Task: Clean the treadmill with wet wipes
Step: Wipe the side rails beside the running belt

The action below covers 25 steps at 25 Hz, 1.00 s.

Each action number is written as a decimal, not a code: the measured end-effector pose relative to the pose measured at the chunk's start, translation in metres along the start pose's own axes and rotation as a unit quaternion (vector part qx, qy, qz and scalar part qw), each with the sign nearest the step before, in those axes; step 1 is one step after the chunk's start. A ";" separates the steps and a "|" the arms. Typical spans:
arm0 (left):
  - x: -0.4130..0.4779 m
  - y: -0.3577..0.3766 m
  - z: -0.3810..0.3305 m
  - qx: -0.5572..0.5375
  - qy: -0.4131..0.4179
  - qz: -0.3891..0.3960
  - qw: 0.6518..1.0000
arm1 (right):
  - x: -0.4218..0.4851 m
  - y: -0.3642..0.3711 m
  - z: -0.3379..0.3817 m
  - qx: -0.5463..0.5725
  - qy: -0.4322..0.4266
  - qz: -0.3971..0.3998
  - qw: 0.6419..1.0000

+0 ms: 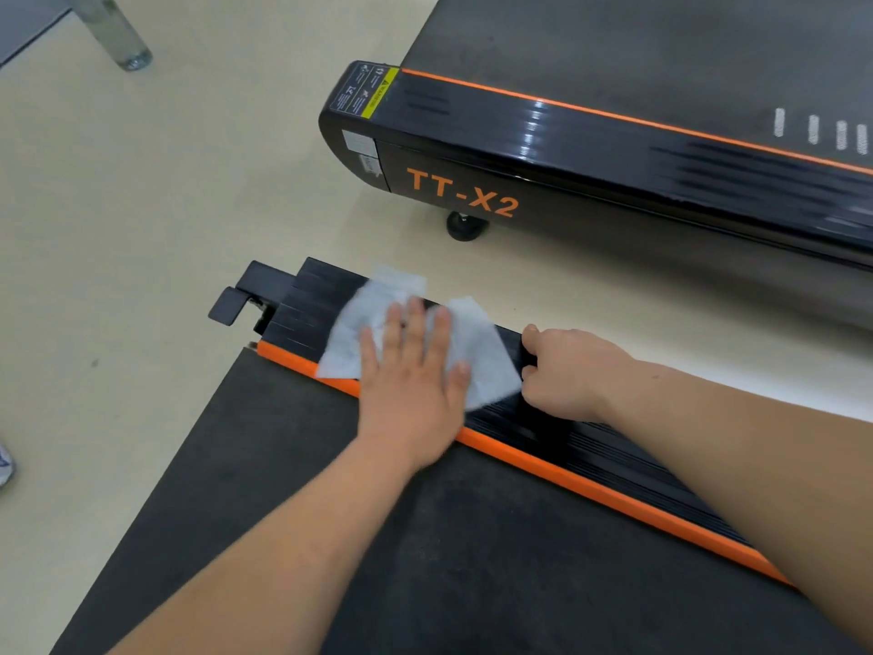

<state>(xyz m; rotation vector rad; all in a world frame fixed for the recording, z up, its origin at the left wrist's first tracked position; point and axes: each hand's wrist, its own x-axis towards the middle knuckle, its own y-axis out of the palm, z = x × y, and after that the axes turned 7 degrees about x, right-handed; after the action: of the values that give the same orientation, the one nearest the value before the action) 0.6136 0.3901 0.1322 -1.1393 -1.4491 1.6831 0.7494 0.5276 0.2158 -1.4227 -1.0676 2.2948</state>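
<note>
A white wet wipe (pixel 359 323) lies spread over the black ribbed side rail (pixel 590 446) of the near treadmill, close to its rear end. My left hand (pixel 415 380) presses flat on the wipe with straight, spread fingers. To its right, my right hand (pixel 567 371) grips the outer edge of the same rail, fingers curled over it. An orange strip (pixel 590 484) separates the rail from the dark running belt (pixel 378 560), which fills the lower view.
A second black treadmill (pixel 614 148) marked TT-X2 stands parallel beyond a strip of beige floor (pixel 141 229). Its round foot (pixel 465 226) rests on the floor. A metal leg (pixel 118 35) stands at the top left. A shoe tip (pixel 4 465) shows at the left edge.
</note>
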 end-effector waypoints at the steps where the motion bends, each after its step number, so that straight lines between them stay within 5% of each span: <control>1: -0.012 0.000 -0.017 0.003 0.048 0.004 0.999 | 0.000 -0.002 0.000 0.008 -0.001 0.000 1.000; 6: -0.034 -0.009 -0.035 0.064 0.125 0.017 0.990 | -0.002 -0.005 0.002 0.015 -0.005 0.009 1.000; 12: -0.025 -0.027 -0.012 0.034 0.119 -0.156 0.980 | 0.001 0.001 0.005 -0.005 0.007 -0.008 1.000; 18: 0.001 0.000 -0.028 0.043 0.075 -0.023 0.996 | -0.001 0.005 0.003 -0.019 -0.008 -0.012 1.000; 23: 0.011 0.002 -0.002 0.033 0.130 -0.019 0.991 | 0.004 0.004 0.002 -0.020 -0.004 0.002 1.000; 25: 0.030 0.000 0.036 0.035 0.063 -0.028 0.997 | 0.002 0.006 0.007 -0.024 0.000 0.002 1.000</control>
<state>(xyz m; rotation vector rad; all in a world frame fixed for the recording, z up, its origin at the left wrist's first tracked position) 0.5688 0.4008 0.1267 -1.1348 -1.3220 1.5827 0.7430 0.5213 0.2123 -1.4445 -1.1292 2.2853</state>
